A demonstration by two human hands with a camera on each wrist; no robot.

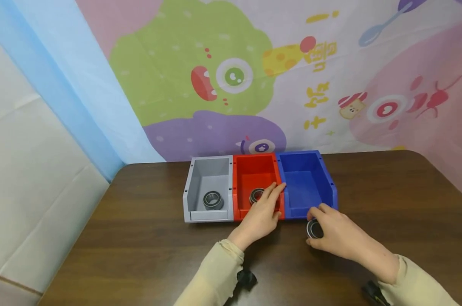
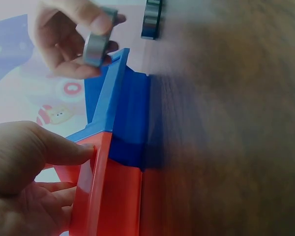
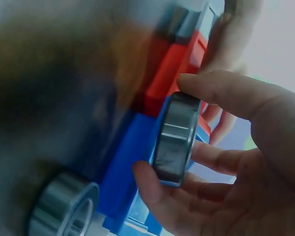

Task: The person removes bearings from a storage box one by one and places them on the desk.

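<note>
A: Where's the held bearing (image 1: 315, 228)?

B: Lower right of centre in the head view, just in front of the blue bin (image 1: 303, 187). The right grip (image 1: 339, 233) is closed to its width, thumb and fingers pinching the outer rim.

A: And the left grip (image 1: 258, 216)?

B: Over the front of the red bin (image 1: 254, 170), near mid-frame, fingers loosely stretched and thumb at the rim. I see no bearing in it; how hard it presses, I can't tell.

A: How would that ring handle?

B: It looks like metal, so probably stiff and heavy for its size. The smooth rim could slip, more so if oily. Hardly fragile, though a drop might mark it.

A: Best hold?

B: Opposite sides of the outer rim, as here. I'd keep fingertips off the flat face.

A: Any others?

B: A spare bearing (image 3: 59, 209) on the bench (image 1: 120, 238), lower left in the right wrist view, and another ring (image 1: 213, 200) inside the grey bin (image 1: 209, 170).
</note>
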